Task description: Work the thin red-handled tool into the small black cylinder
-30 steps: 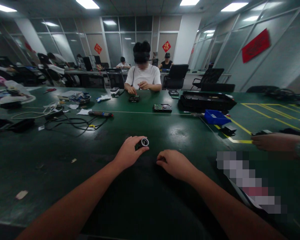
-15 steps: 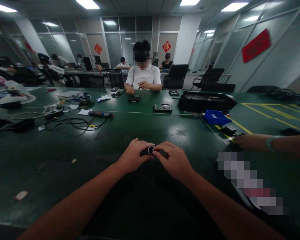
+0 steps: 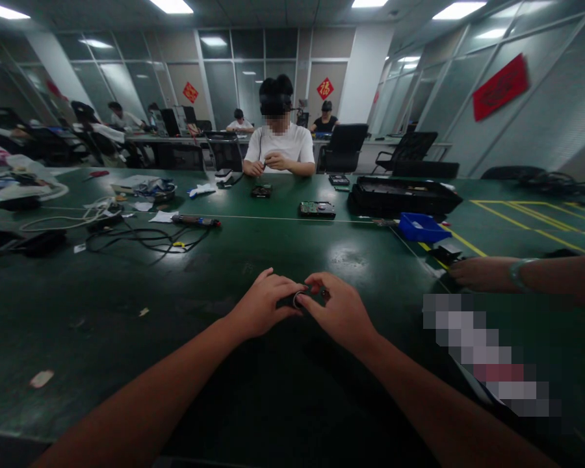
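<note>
A small round black part with a pale, shiny rim (image 3: 298, 299) is held in front of me, above the green table (image 3: 199, 377). The fingers and thumb of my left hand (image 3: 258, 304) close around it from the left. From the other side, the thumb of my right hand (image 3: 344, 312) presses on the rim, its index finger curled close above. My fingers cover much of the part, so its exact kind is unclear. A tiny dark, shiny bit (image 3: 325, 294) shows by the right hand's curled fingers, too small to name.
Across the table a person in a white shirt (image 3: 280, 143) handles small parts. A hard drive (image 3: 316, 209), a black tray (image 3: 404, 198) and a blue bin (image 3: 423, 228) lie ahead. Cables (image 3: 136, 240) and a screwdriver-like tool (image 3: 196, 221) are left. Another person's hand (image 3: 482, 273) reaches in right.
The right thumb has shifted onto the rim, and the right index finger has lifted and curled away from the part. The left hand still grips it. The neighbour's hand moved slightly left.
</note>
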A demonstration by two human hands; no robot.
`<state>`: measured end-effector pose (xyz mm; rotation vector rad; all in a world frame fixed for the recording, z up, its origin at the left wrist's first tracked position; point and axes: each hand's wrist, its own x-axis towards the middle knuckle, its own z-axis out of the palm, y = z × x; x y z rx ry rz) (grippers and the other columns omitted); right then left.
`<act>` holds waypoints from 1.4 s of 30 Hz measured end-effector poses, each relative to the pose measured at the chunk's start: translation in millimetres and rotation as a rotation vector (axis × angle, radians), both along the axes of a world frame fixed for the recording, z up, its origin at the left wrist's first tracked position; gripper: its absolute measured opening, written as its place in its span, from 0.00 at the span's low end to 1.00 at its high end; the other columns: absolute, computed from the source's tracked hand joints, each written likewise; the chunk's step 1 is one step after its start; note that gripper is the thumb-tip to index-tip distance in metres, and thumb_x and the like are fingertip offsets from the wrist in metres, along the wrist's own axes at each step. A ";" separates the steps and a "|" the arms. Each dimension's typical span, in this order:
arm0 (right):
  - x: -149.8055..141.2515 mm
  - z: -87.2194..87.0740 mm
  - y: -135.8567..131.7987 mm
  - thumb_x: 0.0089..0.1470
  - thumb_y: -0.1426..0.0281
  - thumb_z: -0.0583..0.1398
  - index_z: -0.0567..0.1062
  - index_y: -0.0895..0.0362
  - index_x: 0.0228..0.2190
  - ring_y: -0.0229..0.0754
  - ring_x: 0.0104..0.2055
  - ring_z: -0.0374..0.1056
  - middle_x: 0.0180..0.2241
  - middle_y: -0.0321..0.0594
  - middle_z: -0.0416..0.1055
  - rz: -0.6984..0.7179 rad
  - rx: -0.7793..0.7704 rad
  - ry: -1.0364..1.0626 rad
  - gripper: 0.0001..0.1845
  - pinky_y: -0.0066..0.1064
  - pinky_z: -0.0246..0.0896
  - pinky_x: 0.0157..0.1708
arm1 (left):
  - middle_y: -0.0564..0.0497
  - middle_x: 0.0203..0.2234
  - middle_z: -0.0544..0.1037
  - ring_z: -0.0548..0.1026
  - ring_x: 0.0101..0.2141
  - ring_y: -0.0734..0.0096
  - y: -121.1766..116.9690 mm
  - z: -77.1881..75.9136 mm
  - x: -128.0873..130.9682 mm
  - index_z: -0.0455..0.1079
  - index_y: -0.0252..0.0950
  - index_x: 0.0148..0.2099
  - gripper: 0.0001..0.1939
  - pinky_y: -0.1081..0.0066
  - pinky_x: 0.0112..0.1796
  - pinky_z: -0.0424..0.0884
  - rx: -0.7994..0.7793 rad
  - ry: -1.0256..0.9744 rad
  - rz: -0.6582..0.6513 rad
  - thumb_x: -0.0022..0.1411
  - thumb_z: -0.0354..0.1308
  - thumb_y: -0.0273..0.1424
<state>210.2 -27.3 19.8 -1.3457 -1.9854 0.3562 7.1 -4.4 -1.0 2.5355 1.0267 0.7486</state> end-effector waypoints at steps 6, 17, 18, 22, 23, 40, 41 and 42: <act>0.4 1.7 -2.3 0.52 0.66 0.65 0.74 0.56 0.43 0.42 0.32 0.68 0.34 0.40 0.73 -0.012 -0.040 0.073 0.16 0.34 0.64 0.33 | 0.49 0.51 0.78 0.73 0.54 0.60 -1.3 1.1 0.2 0.69 0.45 0.58 0.21 0.44 0.63 0.50 0.014 0.025 0.020 0.64 0.63 0.33; 11.4 13.1 -1.8 0.66 0.60 0.54 0.78 0.55 0.34 0.43 0.37 0.72 0.35 0.42 0.75 -0.021 0.069 0.175 0.17 0.36 0.65 0.38 | 0.50 0.48 0.79 0.75 0.50 0.60 7.5 -1.4 -8.1 0.72 0.42 0.55 0.19 0.58 0.52 0.68 0.002 -0.227 0.256 0.61 0.66 0.31; 12.0 13.4 -3.2 0.66 0.59 0.54 0.78 0.55 0.30 0.42 0.32 0.71 0.30 0.40 0.74 -0.033 0.055 0.175 0.19 0.35 0.64 0.33 | 0.50 0.49 0.79 0.74 0.50 0.60 8.2 -1.7 -8.9 0.73 0.42 0.55 0.19 0.58 0.52 0.68 0.000 -0.232 0.270 0.61 0.66 0.31; 12.7 12.1 -10.5 0.67 0.59 0.52 0.76 0.55 0.38 0.40 0.27 0.72 0.26 0.37 0.75 -0.029 0.101 0.340 0.17 0.32 0.64 0.29 | 0.50 0.48 0.79 0.75 0.49 0.60 10.4 -3.8 -10.7 0.73 0.41 0.54 0.19 0.58 0.52 0.68 0.010 -0.231 0.296 0.61 0.67 0.31; 12.3 11.5 -12.0 0.67 0.60 0.52 0.75 0.55 0.41 0.41 0.29 0.73 0.28 0.38 0.76 -0.015 0.124 0.385 0.16 0.33 0.66 0.30 | 0.50 0.48 0.79 0.75 0.49 0.60 10.7 -4.2 -10.9 0.73 0.41 0.54 0.19 0.58 0.52 0.68 0.013 -0.229 0.297 0.60 0.67 0.31; 10.3 11.4 -11.8 0.61 0.58 0.60 0.81 0.55 0.32 0.39 0.25 0.73 0.26 0.37 0.79 -0.042 0.236 0.144 0.15 0.31 0.62 0.27 | 0.49 0.47 0.81 0.76 0.47 0.59 11.2 -3.6 -10.6 0.74 0.41 0.54 0.20 0.57 0.49 0.67 0.084 -0.177 0.210 0.59 0.69 0.32; 11.1 12.0 -12.3 0.61 0.57 0.61 0.81 0.55 0.29 0.39 0.23 0.71 0.23 0.36 0.77 -0.058 0.257 0.118 0.16 0.31 0.60 0.25 | 0.50 0.47 0.81 0.76 0.47 0.59 11.1 -3.5 -10.5 0.74 0.41 0.54 0.21 0.58 0.49 0.67 0.086 -0.173 0.205 0.59 0.69 0.33; 11.7 12.3 -12.7 0.60 0.56 0.62 0.81 0.55 0.27 0.38 0.21 0.70 0.21 0.35 0.76 -0.066 0.274 0.097 0.18 0.31 0.59 0.24 | 0.50 0.46 0.81 0.76 0.47 0.59 10.9 -3.4 -10.3 0.74 0.41 0.54 0.21 0.58 0.48 0.67 0.086 -0.169 0.202 0.59 0.69 0.33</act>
